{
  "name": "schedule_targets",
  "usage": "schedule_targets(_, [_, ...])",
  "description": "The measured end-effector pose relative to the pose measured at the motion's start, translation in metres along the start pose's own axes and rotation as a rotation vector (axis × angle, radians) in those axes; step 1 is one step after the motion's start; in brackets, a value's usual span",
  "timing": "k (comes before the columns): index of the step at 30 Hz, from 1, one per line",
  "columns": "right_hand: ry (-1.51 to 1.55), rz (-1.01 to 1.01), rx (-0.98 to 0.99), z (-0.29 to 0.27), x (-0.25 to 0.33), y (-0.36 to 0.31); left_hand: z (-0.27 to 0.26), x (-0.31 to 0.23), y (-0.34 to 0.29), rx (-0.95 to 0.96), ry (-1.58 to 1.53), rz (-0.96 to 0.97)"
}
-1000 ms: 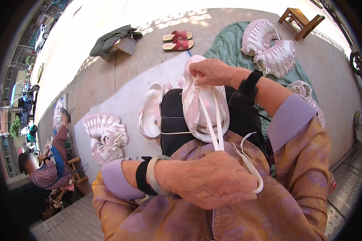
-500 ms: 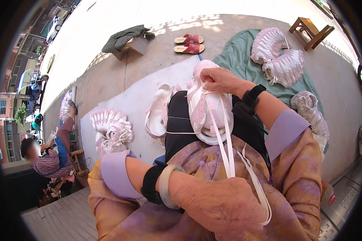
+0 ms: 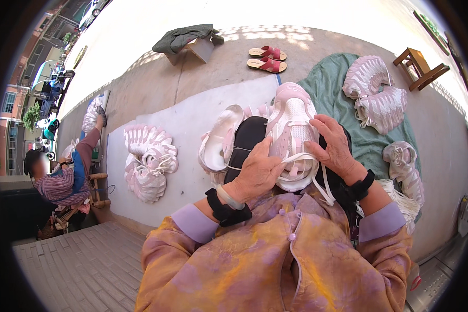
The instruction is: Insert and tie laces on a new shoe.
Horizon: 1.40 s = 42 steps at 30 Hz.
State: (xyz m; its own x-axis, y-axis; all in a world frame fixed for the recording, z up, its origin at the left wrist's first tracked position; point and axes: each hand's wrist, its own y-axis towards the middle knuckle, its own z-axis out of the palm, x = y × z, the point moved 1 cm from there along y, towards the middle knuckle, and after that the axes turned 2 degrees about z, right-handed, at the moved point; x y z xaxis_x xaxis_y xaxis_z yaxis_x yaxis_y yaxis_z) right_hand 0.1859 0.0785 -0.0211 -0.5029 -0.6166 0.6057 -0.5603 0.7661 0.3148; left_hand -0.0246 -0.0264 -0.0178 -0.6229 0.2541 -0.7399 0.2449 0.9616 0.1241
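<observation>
A pink and white sneaker (image 3: 291, 117) rests on the black pad (image 3: 249, 138) over my lap, toe pointing away from me. My left hand (image 3: 256, 171) grips its left side, fingers pressed along the eyelet edge and thumb near the collar. On the right side, my right hand (image 3: 338, 148) is open, fingers spread, its fingertips touching the lace rows and the thumb near the tongue. A white shoelace (image 3: 325, 192) runs across the shoe's opening and hangs down its right side. Part of the lace disappears by my left thumb, so whether it is held there cannot be told.
Another pink sneaker (image 3: 213, 151) lies left of the pad. Bundled sneakers sit on a white sheet (image 3: 187, 114) and a green cloth (image 3: 322, 73). Red slippers (image 3: 268, 64), a draped box (image 3: 192, 52) and a wooden stool (image 3: 418, 67) stand beyond. A person (image 3: 70, 179) sits at left.
My left hand has released the long lace ends and moved up to the sneaker's side. The right hand has shifted back from the toe area, fingers spreading. The lace now lies slack.
</observation>
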Motion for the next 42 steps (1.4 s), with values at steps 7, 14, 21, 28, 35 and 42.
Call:
schedule_targets(7, [-0.153,-0.235,0.135,0.008,0.009,0.018,0.006,0.012,0.004,0.041,-0.29,-0.149])
schedule_targets(14, [-0.19,-0.175,0.21,0.019,0.006,0.021,0.021,0.014,0.006,0.116,-0.238,-0.249])
schedule_targets(21, [-0.12,-0.184,0.258,0.023,0.012,0.018,0.032,0.012,0.001,-0.018,-0.161,-0.197])
schedule_targets(28, [-0.116,-0.16,0.252,0.014,0.002,0.012,0.031,-0.005,0.014,-0.118,-0.181,-0.158])
schedule_targets(35, [0.457,0.155,0.228,0.001,-0.015,0.001,-0.004,-0.024,0.022,0.159,-0.093,-0.113])
schedule_targets(42, [0.907,0.537,-0.001,-0.016,-0.029,-0.012,-0.108,-0.111,0.04,0.288,-0.705,0.118])
